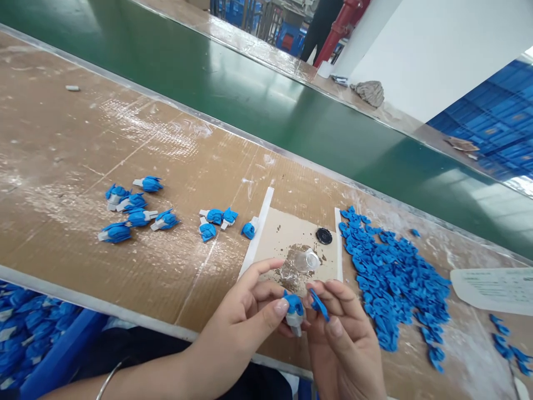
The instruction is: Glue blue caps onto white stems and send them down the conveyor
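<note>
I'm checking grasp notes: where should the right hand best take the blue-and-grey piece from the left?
For the blue-and-grey piece, probably the grey end, pinched from the wearer's side: it juts that way, while the left hand grips near the blue body.

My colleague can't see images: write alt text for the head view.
A person's left hand holds a blue-and-gray piece, the right hand a separate blue part, at a brown workbench. A pile of blue parts lies at right, more blue-and-gray pieces at left, and a green strip behind.
</note>
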Motion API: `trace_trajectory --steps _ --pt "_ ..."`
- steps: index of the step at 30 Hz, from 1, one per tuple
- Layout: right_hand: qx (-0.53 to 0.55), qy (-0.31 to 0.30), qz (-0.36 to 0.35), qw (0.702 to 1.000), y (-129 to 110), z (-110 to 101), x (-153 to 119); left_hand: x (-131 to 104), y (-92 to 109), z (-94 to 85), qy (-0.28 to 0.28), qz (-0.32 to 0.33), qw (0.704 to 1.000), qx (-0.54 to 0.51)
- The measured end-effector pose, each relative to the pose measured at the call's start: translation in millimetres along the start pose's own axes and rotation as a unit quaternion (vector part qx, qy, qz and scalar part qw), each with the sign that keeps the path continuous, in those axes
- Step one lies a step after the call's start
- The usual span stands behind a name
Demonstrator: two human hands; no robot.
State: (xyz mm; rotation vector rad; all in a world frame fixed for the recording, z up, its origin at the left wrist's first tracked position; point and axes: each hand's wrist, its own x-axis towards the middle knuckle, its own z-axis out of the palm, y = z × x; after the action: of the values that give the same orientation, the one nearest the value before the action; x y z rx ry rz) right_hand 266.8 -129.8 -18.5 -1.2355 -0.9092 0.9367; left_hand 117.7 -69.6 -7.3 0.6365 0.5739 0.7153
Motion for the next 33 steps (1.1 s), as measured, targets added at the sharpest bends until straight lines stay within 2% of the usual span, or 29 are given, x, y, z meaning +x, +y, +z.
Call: trace_trajectory --steps 6,10,12,15,18,20,22,24,25,27,28,30,33 --pt "0.047 -0.018 0.017 0.999 3.9 5.6 -7.1 -3.5 -1.0 -0.5 -0.009 0.004 1.0 -0.003" --pt "0.047 0.019 0.001 0.999 2.8 16.1 -6.3 -5.7 -1.2 -1.2 -0.006 0.006 1.0 -0.002" --pt "0.015 0.044 -0.01 0.999 4.2 20.2 -7.4 -6.5 -1.6 -1.7 -0.003 0.004 1.0 -0.002" --pt "-0.086 0.064 -0.051 0.993 8.1 25.0 -13.0 -6.7 -1.7 -2.6 0.003 -0.009 1.0 -0.006" --pt "-0.206 0.032 -0.139 0.968 9.6 26.5 -19.6 -5.3 1.2 -4.8 0.01 -0.052 0.999 0.004" --pt "-0.267 -0.03 -0.185 0.945 6.8 21.2 -20.1 -3.8 5.3 -8.1 0.011 -0.079 0.996 0.026" --pt "-0.32 -0.053 -0.19 0.927 1.2 6.9 -14.8 -3.1 11.0 -13.8 0.012 -0.068 0.995 0.07" --pt "-0.395 0.009 -0.176 0.902 -5.3 -17.1 -3.3 -5.1 17.8 -21.8 0.021 -0.021 0.991 0.131" --pt "-0.446 0.061 -0.18 0.875 -7.8 -31.7 4.1 -7.4 21.5 -26.6 0.035 0.009 0.985 0.17" --pt "-0.553 0.137 -0.161 0.806 -9.9 -62.2 19.8 -14.4 29.8 -37.8 0.083 0.074 0.955 0.273" --pt "-0.593 0.134 -0.154 0.779 -9.2 -76.2 27.1 -18.6 34.6 -44.1 0.12 0.111 0.926 0.34" --pt "-0.649 0.098 -0.12 0.744 -4.6 -98.0 38.7 -26.0 46.0 -58.3 0.193 0.194 0.83 0.486" --pt "-0.683 0.055 -0.099 0.721 4.5 -112.1 47.6 -29.5 66.6 -83.6 0.253 0.296 0.647 0.656"
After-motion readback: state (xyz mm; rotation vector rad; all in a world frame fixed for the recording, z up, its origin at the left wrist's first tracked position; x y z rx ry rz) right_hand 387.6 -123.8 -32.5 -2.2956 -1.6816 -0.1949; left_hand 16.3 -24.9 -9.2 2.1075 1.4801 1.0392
